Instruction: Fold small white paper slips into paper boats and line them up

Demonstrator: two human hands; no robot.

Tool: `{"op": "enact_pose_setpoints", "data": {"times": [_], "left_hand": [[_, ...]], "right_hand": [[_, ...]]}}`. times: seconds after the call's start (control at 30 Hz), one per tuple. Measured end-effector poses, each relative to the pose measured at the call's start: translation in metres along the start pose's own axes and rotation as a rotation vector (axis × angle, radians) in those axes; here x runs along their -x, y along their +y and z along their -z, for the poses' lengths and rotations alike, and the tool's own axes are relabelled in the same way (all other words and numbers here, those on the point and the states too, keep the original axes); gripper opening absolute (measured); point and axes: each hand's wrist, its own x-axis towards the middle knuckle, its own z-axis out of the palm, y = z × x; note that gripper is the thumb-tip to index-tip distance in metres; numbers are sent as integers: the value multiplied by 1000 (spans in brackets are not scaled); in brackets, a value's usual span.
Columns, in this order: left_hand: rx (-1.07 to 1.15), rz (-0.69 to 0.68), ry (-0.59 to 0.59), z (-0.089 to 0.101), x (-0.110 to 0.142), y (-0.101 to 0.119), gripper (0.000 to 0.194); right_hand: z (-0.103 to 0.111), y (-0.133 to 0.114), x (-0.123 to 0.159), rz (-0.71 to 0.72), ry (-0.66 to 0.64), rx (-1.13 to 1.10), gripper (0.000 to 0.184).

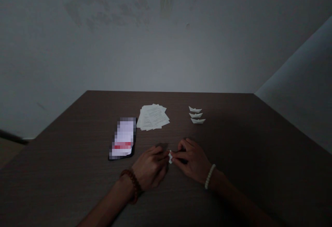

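Observation:
Between my fingertips is a small folded piece of white paper [170, 157], low over the dark table, mostly covered by the fingers. My left hand [151, 166], with a reddish-brown bead bracelet at the wrist, pinches it from the left. From the right, my right hand [193, 159] grips its other side with thumb and fingers; a pale bead bracelet circles that wrist. Three folded paper boats [196, 115] stand in a short column beyond my right hand. A loose stack of printed paper sheets [153, 117] lies beyond my left hand.
A phone [122, 139] with a lit, blurred-out screen lies left of the paper stack. The brown wood-grain table [246, 144] reaches back to a stained pale wall [166, 54]. A slanted pale surface [306, 71] rises along the right side.

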Motion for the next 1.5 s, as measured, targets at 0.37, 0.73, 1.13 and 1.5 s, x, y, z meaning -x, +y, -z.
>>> {"op": "enact_pose_setpoints", "data": {"times": [0.37,0.73,1.13,1.5], "left_hand": [[68,71,135,-14,2,-5,22],[2,222,211,-18,0,-4,10],[114,325,163,-10,-3,-2,22],[344,433,156,-6,-7,1,11]], "right_hand": [[0,-4,0,-85,0,-15,17],[1,3,0,-55,-3,-90,10],[3,-1,-3,-117,53,-149,23],[4,-3,-6,-124,131,-416,12]]}}
